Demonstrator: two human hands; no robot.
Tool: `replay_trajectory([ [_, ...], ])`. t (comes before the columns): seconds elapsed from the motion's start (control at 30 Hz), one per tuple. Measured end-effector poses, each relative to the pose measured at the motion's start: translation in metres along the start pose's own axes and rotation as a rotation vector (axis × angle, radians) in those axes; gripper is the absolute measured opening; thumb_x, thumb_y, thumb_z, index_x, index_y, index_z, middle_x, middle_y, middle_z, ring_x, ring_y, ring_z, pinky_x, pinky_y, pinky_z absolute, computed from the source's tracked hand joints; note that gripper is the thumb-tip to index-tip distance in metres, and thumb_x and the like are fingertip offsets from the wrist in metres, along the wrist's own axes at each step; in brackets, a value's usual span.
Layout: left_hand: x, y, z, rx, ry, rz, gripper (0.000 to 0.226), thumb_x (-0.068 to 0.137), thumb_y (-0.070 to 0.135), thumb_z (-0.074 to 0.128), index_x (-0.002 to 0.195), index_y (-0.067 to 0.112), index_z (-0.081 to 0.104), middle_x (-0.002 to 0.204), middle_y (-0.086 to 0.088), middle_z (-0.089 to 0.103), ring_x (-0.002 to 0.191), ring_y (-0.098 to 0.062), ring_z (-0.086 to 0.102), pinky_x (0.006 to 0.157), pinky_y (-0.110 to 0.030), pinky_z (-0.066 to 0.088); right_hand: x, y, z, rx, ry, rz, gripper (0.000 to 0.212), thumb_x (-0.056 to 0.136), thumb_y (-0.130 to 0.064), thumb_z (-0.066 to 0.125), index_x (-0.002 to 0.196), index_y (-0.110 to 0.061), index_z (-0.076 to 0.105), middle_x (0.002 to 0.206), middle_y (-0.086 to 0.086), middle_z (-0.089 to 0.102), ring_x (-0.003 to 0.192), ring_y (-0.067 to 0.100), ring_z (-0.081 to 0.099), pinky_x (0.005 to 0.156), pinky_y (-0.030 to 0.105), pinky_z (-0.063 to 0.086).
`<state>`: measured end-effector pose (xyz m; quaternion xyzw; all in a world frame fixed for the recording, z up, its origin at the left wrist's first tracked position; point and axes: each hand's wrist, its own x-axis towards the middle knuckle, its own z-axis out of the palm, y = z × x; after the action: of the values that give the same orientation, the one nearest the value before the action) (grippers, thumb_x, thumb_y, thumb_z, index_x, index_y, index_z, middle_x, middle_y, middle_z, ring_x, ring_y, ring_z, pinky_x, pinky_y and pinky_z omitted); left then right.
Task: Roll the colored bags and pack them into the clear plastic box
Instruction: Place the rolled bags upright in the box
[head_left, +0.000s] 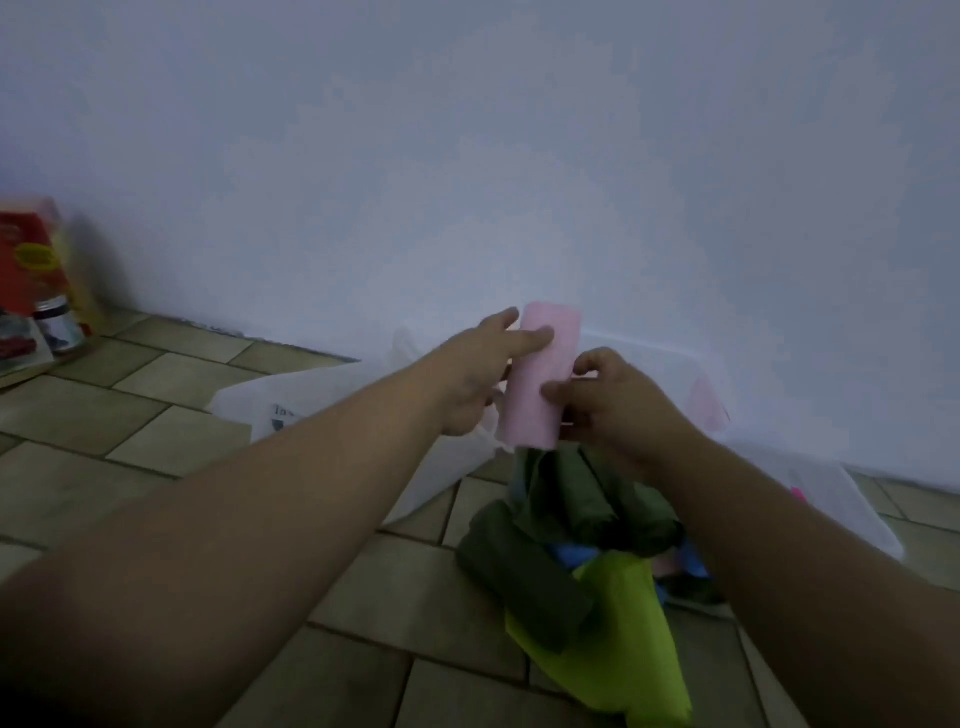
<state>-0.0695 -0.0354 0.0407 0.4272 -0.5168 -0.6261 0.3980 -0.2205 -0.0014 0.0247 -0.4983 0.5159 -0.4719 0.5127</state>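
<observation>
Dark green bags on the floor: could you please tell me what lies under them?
A blue bag peeks out beneath the dark green bags, and a lime green bag is partly under them. Anything deeper in the pile is covered.

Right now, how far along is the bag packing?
Done: the pink bag looks rolled up. In hand: left hand and right hand both hold it, not yet in the clear box. Left: dark green bags, a blue bag and a lime bag lie loose on the floor.
</observation>
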Motion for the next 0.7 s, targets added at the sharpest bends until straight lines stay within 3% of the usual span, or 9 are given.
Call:
replay_trajectory([
  [0.07, 0.032, 0.006, -0.003, 0.245, 0.055, 0.041, 0.065, 0.092, 0.036, 0.057, 0.148, 0.024, 0.026, 0.146, -0.006, 0.040, 0.126, -0.024, 0.045, 0.092, -0.033, 0.034, 0.038, -0.015, -0.020, -0.039, 0.138, -0.045, 0.029, 0.083, -0.004, 0.067, 0.096, -0.014, 0.044, 0.105, 0.020, 0.060, 0.087, 0.032, 0.068, 0.071, 0.045, 0.058],
  [0.13, 0.056, -0.001, -0.006, 0.651, 0.064, 0.039, 0.069, 0.091, 0.033, 0.059, 0.147, 0.015, 0.024, 0.147, -0.010, 0.038, 0.128, -0.027, 0.043, 0.087, -0.027, 0.034, 0.077, -0.018, -0.036, -0.191, 0.301, -0.014, 0.032, 0.084, -0.007, 0.067, 0.106, -0.011, 0.044, 0.112, 0.019, 0.056, 0.096, 0.034, 0.063, 0.075, 0.048, 0.058],
  [0.23, 0.080, -0.019, -0.007, 0.989, -0.073, -0.016, 0.070, 0.092, 0.030, 0.057, 0.146, 0.005, 0.020, 0.142, -0.017, 0.042, 0.120, -0.028, 0.048, 0.080, -0.026, 0.036, 0.115, -0.001, -0.037, -0.482, 0.284, 0.252, 0.031, 0.085, -0.009, 0.066, 0.111, -0.001, 0.051, 0.103, 0.022, 0.059, 0.091, 0.035, 0.063, 0.073, 0.047, 0.058],
  [0.33, 0.095, -0.029, -0.013, 1.070, -0.110, -0.051, 0.083, 0.093, 0.037, 0.055, 0.150, 0.008, 0.002, 0.146, -0.017, 0.038, 0.123, -0.028, 0.046, 0.085, -0.028, 0.038, 0.138, 0.019, -0.025, -0.822, 0.081, 0.466, 0.014, 0.085, -0.015, 0.067, 0.088, -0.002, 0.061, 0.084, 0.015, 0.061, 0.076, 0.026, 0.059, 0.074, 0.036, 0.052],
  [0.43, 0.099, -0.034, -0.016, 1.124, -0.115, -0.023, 0.087, 0.093, 0.041, 0.052, 0.150, 0.011, -0.006, 0.154, -0.016, 0.026, 0.134, -0.030, 0.036, 0.099, -0.032, 0.034, 0.155, 0.033, -0.014, -0.956, -0.051, 0.493, 0.019, 0.088, -0.014, 0.062, 0.100, 0.001, 0.062, 0.095, 0.011, 0.056, 0.084, 0.025, 0.052, 0.078, 0.034, 0.043],
  [0.53, 0.100, -0.035, -0.017, 1.148, -0.125, -0.012, 0.087, 0.093, 0.043, 0.051, 0.150, 0.010, -0.006, 0.156, -0.016, 0.021, 0.137, -0.031, 0.030, 0.105, -0.033, 0.030, 0.163, 0.036, -0.011, -1.056, -0.122, 0.490, 0.030, 0.092, -0.014, 0.055, 0.118, 0.000, 0.057, 0.102, 0.009, 0.051, 0.090, 0.024, 0.049, 0.079, 0.033, 0.039],
  [0.63, 0.101, -0.034, -0.018, 1.156, -0.142, -0.022, 0.088, 0.094, 0.042, 0.051, 0.150, 0.008, -0.008, 0.156, -0.016, 0.017, 0.140, -0.030, 0.024, 0.106, -0.033, 0.028, 0.169, 0.037, -0.017, -1.003, -0.140, 0.557, 0.016, 0.091, -0.013, 0.056, 0.101, -0.001, 0.059, 0.090, 0.010, 0.057, 0.078, 0.023, 0.054, 0.069, 0.033, 0.046],
  [0.7, 0.102, -0.035, -0.017, 1.162, -0.136, -0.012, 0.087, 0.095, 0.042, 0.050, 0.150, 0.007, -0.008, 0.157, -0.016, 0.017, 0.141, -0.030, 0.024, 0.107, -0.033, 0.028, 0.173, 0.042, -0.018, -1.106, -0.164, 0.503, 0.017, 0.090, -0.015, 0.055, 0.100, -0.002, 0.061, 0.098, 0.014, 0.060, 0.085, 0.027, 0.056, 0.075, 0.036, 0.048],
])
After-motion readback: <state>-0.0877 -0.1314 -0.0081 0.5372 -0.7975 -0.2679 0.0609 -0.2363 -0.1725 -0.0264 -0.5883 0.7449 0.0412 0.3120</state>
